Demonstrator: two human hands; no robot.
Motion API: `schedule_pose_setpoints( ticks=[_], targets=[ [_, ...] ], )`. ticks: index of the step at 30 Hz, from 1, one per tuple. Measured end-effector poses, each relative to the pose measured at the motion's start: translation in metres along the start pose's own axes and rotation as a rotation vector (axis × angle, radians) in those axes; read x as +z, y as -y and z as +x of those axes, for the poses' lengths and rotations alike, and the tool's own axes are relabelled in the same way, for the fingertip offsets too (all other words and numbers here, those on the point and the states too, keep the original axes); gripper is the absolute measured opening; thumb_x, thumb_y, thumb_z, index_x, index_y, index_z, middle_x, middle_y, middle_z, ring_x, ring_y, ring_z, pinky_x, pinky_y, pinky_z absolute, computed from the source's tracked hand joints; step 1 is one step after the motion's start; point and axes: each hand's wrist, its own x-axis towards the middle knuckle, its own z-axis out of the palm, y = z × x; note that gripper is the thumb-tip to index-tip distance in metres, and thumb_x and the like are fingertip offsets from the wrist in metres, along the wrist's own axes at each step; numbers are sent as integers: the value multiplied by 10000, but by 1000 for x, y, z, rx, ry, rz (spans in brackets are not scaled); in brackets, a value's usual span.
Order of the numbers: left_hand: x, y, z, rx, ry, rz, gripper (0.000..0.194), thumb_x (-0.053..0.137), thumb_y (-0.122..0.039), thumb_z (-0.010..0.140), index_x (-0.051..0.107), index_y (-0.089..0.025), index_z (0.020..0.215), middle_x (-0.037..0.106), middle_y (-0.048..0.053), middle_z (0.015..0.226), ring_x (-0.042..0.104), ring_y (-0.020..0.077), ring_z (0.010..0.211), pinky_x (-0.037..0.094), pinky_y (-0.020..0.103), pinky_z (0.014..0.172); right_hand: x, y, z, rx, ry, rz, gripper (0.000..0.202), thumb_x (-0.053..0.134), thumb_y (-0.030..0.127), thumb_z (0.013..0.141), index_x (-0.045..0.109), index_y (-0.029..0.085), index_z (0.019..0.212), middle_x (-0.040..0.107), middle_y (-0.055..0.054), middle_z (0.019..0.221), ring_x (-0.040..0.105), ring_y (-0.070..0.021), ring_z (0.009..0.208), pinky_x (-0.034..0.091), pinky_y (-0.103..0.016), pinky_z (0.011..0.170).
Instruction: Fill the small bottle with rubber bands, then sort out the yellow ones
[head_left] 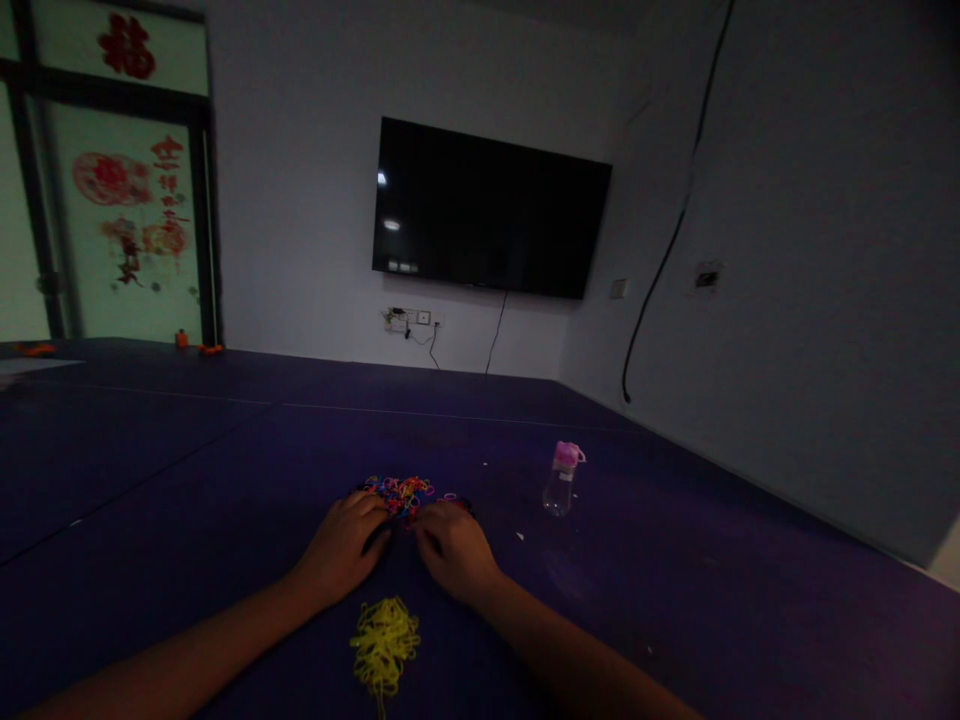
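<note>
A loose heap of multicoloured rubber bands (405, 493) lies on the dark blue-purple surface. My left hand (346, 545) rests at its left edge, fingers bent over the bands and thumb held apart from them. From the right, my right hand (456, 552) reaches into the same heap with its fingers curled and thumb close to the index finger. Whatever may be between those fingertips is hidden. Closer to me, between my forearms, sits a separate pile of yellow rubber bands (385, 645), touched by neither hand.
A clear bottle with a pink lid (559, 485) stands to the right of my hands. Small white scraps (520, 537) are scattered near it. Orange objects (182, 339) lie at the far left edge. Beyond, a television (491, 210) hangs on the wall beside a glass door (120, 215).
</note>
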Motion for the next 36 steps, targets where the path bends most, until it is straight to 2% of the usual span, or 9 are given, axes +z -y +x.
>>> schedule_pose_setpoints(
  ticks=[4,9,16,23,30,36],
  targets=[
    [5,4,0,-13,51,6,218,536,-214,834,635,-197,1027,643,79,1090,530,274,1100,435,450,903,3,-3,1,3,20,4,269,456,134,864,667,190,1021,663,-66,1094,585,-187,1030,434,-316,914],
    [11,7,-1,-11,63,13,251,503,-243,858,632,-201,1069,639,84,1131,510,265,1146,410,454,952,5,-3,1,-29,91,-56,307,459,177,885,622,207,1143,592,-82,1244,508,-220,1176,400,-385,996],
    [15,10,-2,14,36,21,274,437,-269,902,642,-189,1067,648,84,1109,539,241,1101,440,417,917,6,-7,0,-32,159,-78,391,447,243,913,524,199,1293,431,-86,1431,390,-268,1303,347,-457,1055],
    [14,10,-2,1,58,9,316,417,-302,911,626,-192,1121,650,86,1158,537,245,1133,429,439,947,9,-9,1,-5,220,-63,425,387,261,940,466,200,1353,432,-72,1434,330,-281,1345,297,-484,1087],
    [15,11,-2,-15,79,24,317,429,-293,900,620,-179,1127,640,96,1187,523,259,1162,427,462,959,8,-10,2,-30,206,-80,390,417,242,926,528,146,1286,510,-122,1353,427,-247,1275,323,-411,1079],
    [12,7,-1,14,65,43,288,436,-249,889,642,-185,1080,602,90,1230,516,245,1163,416,440,975,11,-12,1,-31,206,-85,435,422,255,929,449,203,1360,458,-105,1403,388,-247,1306,310,-439,1082]
  ],
)
